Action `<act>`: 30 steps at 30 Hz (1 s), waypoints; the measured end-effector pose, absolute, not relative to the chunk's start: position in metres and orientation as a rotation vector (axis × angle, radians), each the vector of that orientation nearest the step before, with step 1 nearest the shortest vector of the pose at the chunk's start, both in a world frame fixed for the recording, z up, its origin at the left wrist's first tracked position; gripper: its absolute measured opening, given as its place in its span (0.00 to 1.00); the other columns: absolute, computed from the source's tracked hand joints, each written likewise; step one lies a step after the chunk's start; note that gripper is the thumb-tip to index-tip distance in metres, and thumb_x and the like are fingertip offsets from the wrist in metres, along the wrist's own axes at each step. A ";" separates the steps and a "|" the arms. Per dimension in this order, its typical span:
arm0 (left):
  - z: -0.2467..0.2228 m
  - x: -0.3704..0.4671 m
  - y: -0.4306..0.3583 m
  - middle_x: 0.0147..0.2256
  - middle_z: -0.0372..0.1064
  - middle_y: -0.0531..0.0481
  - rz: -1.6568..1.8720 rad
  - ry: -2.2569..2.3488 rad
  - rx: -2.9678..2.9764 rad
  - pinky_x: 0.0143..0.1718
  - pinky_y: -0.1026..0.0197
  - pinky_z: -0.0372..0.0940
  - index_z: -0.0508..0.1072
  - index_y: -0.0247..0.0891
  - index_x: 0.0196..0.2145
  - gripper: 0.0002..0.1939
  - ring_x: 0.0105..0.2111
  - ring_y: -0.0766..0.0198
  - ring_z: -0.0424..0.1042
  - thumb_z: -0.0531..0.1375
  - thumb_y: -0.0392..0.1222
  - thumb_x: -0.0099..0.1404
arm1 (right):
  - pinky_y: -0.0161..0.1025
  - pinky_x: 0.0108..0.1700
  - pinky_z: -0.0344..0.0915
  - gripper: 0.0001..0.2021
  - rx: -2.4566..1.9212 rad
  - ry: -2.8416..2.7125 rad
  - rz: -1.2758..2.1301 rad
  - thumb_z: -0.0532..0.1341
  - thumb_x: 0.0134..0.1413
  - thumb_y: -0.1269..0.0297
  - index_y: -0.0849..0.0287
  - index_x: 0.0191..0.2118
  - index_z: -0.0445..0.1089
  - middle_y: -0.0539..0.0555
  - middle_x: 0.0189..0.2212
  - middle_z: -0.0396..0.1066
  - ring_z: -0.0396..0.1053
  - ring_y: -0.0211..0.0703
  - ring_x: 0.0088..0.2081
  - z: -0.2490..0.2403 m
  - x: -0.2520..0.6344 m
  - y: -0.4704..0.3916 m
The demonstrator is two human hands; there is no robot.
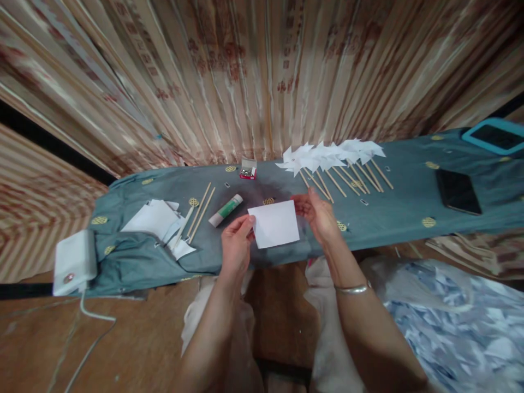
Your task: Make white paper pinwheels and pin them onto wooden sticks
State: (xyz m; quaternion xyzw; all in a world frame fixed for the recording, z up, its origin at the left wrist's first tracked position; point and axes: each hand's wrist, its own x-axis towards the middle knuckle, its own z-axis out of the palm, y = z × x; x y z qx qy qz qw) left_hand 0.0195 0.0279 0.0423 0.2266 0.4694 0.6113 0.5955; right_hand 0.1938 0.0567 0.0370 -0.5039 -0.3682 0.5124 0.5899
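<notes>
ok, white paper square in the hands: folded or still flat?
Flat and unfolded. The paper square shows one smooth face with no crease, pinched at its edges by the left hand and right hand.

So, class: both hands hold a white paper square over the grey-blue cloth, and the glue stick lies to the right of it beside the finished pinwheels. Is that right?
Not quite. In the head view the glue stick lies left of the paper square, near the loose wooden sticks; the pinwheels are on the right. Left hand and right hand do hold the square over the cloth.
</notes>
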 end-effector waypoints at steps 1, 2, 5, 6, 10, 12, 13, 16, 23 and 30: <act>0.039 0.021 0.029 0.22 0.72 0.53 1.402 1.102 0.528 0.29 0.64 0.65 0.77 0.35 0.25 0.19 0.23 0.69 0.68 0.74 0.48 0.37 | 0.38 0.35 0.67 0.26 -1.165 -0.894 1.224 0.59 0.47 0.36 0.58 0.27 0.75 0.55 0.27 0.77 0.73 0.42 0.30 0.039 0.196 0.055; 0.036 0.022 0.029 0.21 0.71 0.54 1.382 1.119 0.540 0.28 0.65 0.64 0.77 0.35 0.25 0.19 0.22 0.69 0.67 0.74 0.48 0.37 | 0.38 0.36 0.67 0.26 -1.174 -0.958 1.231 0.60 0.48 0.37 0.58 0.28 0.75 0.55 0.28 0.77 0.73 0.42 0.31 0.040 0.197 0.053; 0.025 0.025 0.032 0.20 0.70 0.54 1.295 1.190 0.645 0.25 0.66 0.60 0.77 0.35 0.23 0.15 0.21 0.70 0.65 0.72 0.45 0.38 | 0.39 0.40 0.67 0.18 -1.288 -1.272 1.066 0.65 0.47 0.46 0.58 0.33 0.77 0.54 0.32 0.78 0.73 0.43 0.35 0.039 0.200 0.048; 0.022 0.027 0.033 0.20 0.70 0.54 1.263 1.213 0.705 0.25 0.66 0.60 0.77 0.35 0.23 0.13 0.21 0.70 0.65 0.72 0.45 0.39 | 0.39 0.41 0.67 0.16 -1.326 -1.392 0.990 0.66 0.47 0.50 0.58 0.34 0.77 0.54 0.34 0.78 0.73 0.43 0.36 0.038 0.201 0.047; 0.016 0.031 0.037 0.20 0.71 0.54 1.173 1.257 0.962 0.27 0.64 0.60 0.78 0.37 0.21 0.09 0.22 0.68 0.65 0.68 0.44 0.42 | 0.40 0.44 0.66 0.10 -1.375 -1.715 0.865 0.64 0.51 0.57 0.56 0.36 0.77 0.54 0.37 0.79 0.74 0.44 0.40 0.037 0.200 0.045; 0.016 0.033 0.039 0.20 0.71 0.53 1.141 1.254 1.050 0.27 0.64 0.60 0.78 0.37 0.21 0.08 0.22 0.67 0.65 0.67 0.44 0.43 | 0.39 0.44 0.66 0.08 -1.365 -1.746 0.921 0.63 0.52 0.59 0.56 0.36 0.77 0.52 0.36 0.79 0.74 0.43 0.39 0.037 0.199 0.045; 0.016 0.034 0.039 0.20 0.71 0.53 1.127 1.250 1.078 0.26 0.64 0.60 0.78 0.38 0.21 0.08 0.22 0.67 0.65 0.67 0.44 0.44 | 0.39 0.42 0.66 0.07 -1.352 -1.738 0.962 0.63 0.52 0.61 0.56 0.35 0.77 0.52 0.34 0.79 0.74 0.42 0.37 0.037 0.198 0.044; 0.016 0.035 0.040 0.19 0.70 0.53 1.105 1.237 1.110 0.25 0.64 0.59 0.77 0.37 0.20 0.07 0.21 0.67 0.64 0.66 0.44 0.44 | 0.36 0.38 0.66 0.06 -1.313 -1.688 1.064 0.62 0.50 0.63 0.58 0.31 0.76 0.51 0.30 0.78 0.73 0.40 0.33 0.037 0.194 0.044; 0.020 0.033 0.040 0.17 0.68 0.54 1.078 1.246 1.094 0.24 0.64 0.58 0.76 0.37 0.17 0.06 0.19 0.68 0.62 0.65 0.42 0.43 | 0.35 0.32 0.62 0.08 -1.319 -1.628 1.111 0.60 0.48 0.61 0.60 0.29 0.73 0.51 0.26 0.74 0.69 0.38 0.29 0.035 0.189 0.045; 0.018 0.025 0.038 0.18 0.71 0.52 1.072 1.272 1.084 0.25 0.64 0.59 0.77 0.37 0.17 0.06 0.20 0.67 0.65 0.65 0.42 0.42 | 0.33 0.29 0.61 0.10 -1.255 -1.372 1.288 0.64 0.43 0.58 0.59 0.27 0.71 0.48 0.23 0.71 0.65 0.35 0.26 0.032 0.193 0.048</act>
